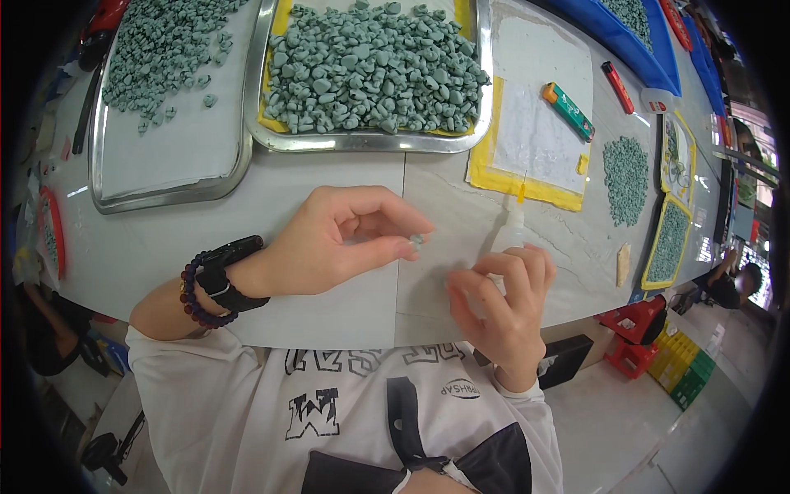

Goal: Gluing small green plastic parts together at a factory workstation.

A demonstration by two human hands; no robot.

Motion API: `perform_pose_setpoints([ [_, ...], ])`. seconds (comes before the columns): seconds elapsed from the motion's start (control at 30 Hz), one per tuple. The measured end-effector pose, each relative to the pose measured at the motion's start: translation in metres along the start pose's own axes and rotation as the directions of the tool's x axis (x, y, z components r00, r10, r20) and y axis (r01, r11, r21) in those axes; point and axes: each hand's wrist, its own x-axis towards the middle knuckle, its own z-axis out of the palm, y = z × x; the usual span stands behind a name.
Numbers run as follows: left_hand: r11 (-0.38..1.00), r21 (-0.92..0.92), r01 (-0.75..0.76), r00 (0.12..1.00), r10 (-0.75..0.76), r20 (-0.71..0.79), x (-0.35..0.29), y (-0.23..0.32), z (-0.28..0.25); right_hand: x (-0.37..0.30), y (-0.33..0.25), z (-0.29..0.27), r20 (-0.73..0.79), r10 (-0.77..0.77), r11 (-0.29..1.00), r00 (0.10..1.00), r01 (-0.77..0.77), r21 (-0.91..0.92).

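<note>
My left hand (329, 243) is closed in a pinch over the table's middle, with a tiny grey-green piece (416, 241) between thumb and forefinger tips. To its right, my right hand (510, 300) curls around a white squeeze bottle (512, 226) with a thin yellow needle tip. The tip points away from me, over the near edge of a yellow-bordered white sheet (485, 177). Most of the bottle's body is hidden behind my fingers. Beyond my hands, a metal tray (362, 143) carries a heap of small grey-green pieces (370, 70).
Another metal tray (169, 191) with similar pieces stands at the far left. A green-orange box cutter (568, 111) lies on the sheet, a red marker-like object (618, 87) beyond it. Loose small pieces (625, 181) and a yellow-rimmed tray (644, 280) are to the right. A blue bin (662, 62) sits far right.
</note>
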Motion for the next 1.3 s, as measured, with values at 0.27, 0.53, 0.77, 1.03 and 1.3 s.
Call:
perform_pose_setpoints([
  [0.27, 1.0, 0.017, 0.01, 1.0, -0.011, 0.026, -0.001, 0.0, 0.002, 0.0, -0.002, -0.002, -0.075, 0.015, 0.993, 0.997, -0.007, 0.114],
  [0.53, 0.999, -0.036, 0.041, 0.993, -0.037, 0.116, -0.002, -0.002, 0.007, 0.022, -0.011, -0.004, -0.174, 0.013, 0.979, 0.985, 0.022, 0.202],
  [0.77, 0.996, -0.074, 0.058, 0.998, -0.056, 0.023, -0.002, 0.001, 0.004, 0.011, 0.001, -0.012, -0.136, 0.085, 0.992, 0.987, -0.071, 0.109],
  [1.03, 0.994, -0.071, 0.083, 0.996, -0.085, -0.028, 0.0, 0.002, 0.002, 0.001, -0.008, 0.008, 0.012, -0.013, 1.0, 1.0, 0.013, -0.007],
  [1.3, 0.995, -0.084, 0.061, 0.998, -0.063, -0.024, -0.002, 0.001, 0.004, 0.014, -0.008, 0.012, 0.064, -0.04, 0.999, 0.997, 0.039, 0.01],
])
